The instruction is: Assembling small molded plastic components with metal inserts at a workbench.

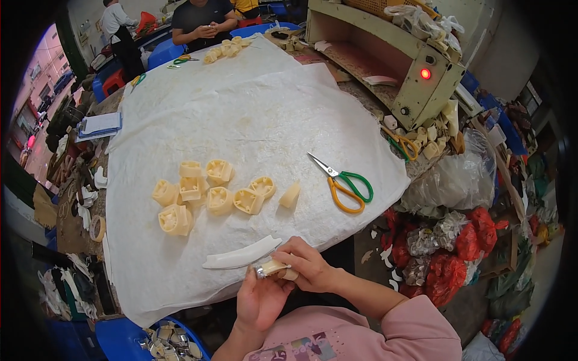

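Note:
Close to my body, above the table's near edge, I hold a small cream heel-shaped piece with a shiny silver part (271, 268). My left hand (261, 302) is closed on its lower left end, palm turned up. From the right, my right hand (306, 263) grips the same piece, its fingers curled over the top. Just beyond my hands lies a curved white strip (242, 253) on the white cloth (180, 277). Several cream plastic shoe heels (176, 220) stand grouped left of centre, hollow sides showing. One solid-looking cream heel (290, 195) sits apart, nearer the scissors.
Scissors with green and orange handles (342, 183) lie partly open on the right. A box-like machine with a red lamp (385, 60) stands at the back right. A blue bin (123, 343) holds metallic pieces at lower left. A person (201, 27) sits across the table.

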`<state>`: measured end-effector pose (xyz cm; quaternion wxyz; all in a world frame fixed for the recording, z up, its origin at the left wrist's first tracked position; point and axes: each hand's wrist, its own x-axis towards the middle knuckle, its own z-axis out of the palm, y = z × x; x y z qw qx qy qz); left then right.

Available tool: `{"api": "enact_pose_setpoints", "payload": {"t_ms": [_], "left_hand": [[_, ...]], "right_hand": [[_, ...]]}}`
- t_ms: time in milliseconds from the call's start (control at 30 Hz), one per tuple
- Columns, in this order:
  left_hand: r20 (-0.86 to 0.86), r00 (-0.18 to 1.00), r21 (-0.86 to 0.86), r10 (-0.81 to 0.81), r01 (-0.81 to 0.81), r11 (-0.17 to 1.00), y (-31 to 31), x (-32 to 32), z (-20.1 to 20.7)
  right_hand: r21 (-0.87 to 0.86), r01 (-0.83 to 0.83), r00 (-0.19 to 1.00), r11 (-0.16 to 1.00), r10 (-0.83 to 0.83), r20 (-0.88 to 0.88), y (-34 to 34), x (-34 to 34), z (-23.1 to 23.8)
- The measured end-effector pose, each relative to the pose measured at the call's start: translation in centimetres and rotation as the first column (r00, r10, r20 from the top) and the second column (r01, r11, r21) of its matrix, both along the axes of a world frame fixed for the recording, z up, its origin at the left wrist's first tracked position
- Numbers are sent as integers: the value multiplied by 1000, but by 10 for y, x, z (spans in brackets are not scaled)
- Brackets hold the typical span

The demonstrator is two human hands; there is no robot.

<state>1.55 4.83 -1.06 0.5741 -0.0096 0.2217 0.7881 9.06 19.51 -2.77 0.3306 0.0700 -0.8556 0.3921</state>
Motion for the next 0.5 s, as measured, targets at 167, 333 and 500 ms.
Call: {"api": "enact_pose_setpoints", "payload": {"t_ms": [167, 333, 500], "left_hand": [[-398, 915, -56, 58, -88, 995, -2, -17, 7], [-804, 583, -110, 112, -332, 937, -14, -53, 6], [-924, 354, -59, 145, -507, 860, -10, -57, 12]], "right_hand": [[21, 52, 998, 998, -52, 35, 14, 2, 8], [101, 368, 918, 924, -379, 115, 65, 23, 3], [150, 561, 778, 814, -581, 239, 128, 43, 11]]}}
